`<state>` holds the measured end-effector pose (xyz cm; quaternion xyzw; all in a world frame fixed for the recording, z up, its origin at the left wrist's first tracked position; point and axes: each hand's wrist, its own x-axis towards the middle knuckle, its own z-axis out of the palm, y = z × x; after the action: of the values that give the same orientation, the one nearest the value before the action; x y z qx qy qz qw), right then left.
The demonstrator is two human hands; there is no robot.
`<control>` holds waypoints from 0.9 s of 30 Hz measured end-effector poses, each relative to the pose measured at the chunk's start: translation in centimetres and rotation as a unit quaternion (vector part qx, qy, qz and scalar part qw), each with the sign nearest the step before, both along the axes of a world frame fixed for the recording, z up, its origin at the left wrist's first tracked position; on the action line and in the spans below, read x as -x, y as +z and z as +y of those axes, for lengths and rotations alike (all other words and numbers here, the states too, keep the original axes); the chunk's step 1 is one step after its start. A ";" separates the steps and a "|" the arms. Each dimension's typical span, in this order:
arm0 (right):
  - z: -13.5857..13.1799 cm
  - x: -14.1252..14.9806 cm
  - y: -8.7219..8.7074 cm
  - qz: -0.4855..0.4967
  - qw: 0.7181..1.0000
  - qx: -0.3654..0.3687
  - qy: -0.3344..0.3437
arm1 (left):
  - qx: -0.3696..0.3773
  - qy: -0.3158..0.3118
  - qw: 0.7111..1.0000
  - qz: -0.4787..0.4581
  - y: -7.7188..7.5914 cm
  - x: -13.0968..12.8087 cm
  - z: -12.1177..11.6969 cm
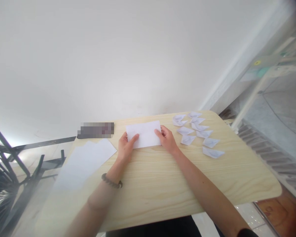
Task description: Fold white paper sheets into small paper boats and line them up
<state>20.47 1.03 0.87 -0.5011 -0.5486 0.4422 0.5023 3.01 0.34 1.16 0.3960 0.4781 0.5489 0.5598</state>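
A white sheet of paper [146,134], shaped as a wide rectangle and seemingly folded, is held up over the middle of the table. My left hand [126,144] grips its left end, thumb on the near face and fingers behind. At the right end my right hand [167,138] pinches it the same way. To the right of my right hand lie several folded paper boats [204,133] in loose rows. Left of my left hand, flat white sheets [82,161] overlap one another on the table.
The light wooden table [158,184] has rounded corners and stands near a white wall [138,65]. A dark, pixelated object [96,130] lies at its back left. Dark metal furniture legs [17,158] stand on the left; a white frame [249,98] rises on the right.
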 end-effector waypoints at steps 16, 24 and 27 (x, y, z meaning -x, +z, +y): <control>-0.4 0.6 -0.1 -0.171 0.984 -0.035 -0.041 | 0.000 0.014 0.999 0.049 0.1 0.3 0.6; -0.3 0.7 -0.4 -0.176 0.983 -0.032 -0.041 | -0.001 -0.014 0.998 0.060 0.1 0.8 0.4; -0.3 0.7 -0.3 -0.194 0.980 -0.032 -0.036 | -0.007 -0.012 0.997 0.077 -0.1 1.0 0.4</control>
<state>19.79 0.72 0.58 -0.5806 -0.6312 0.3004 0.4174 1.98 0.72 1.06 0.4467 0.5110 0.5135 0.5250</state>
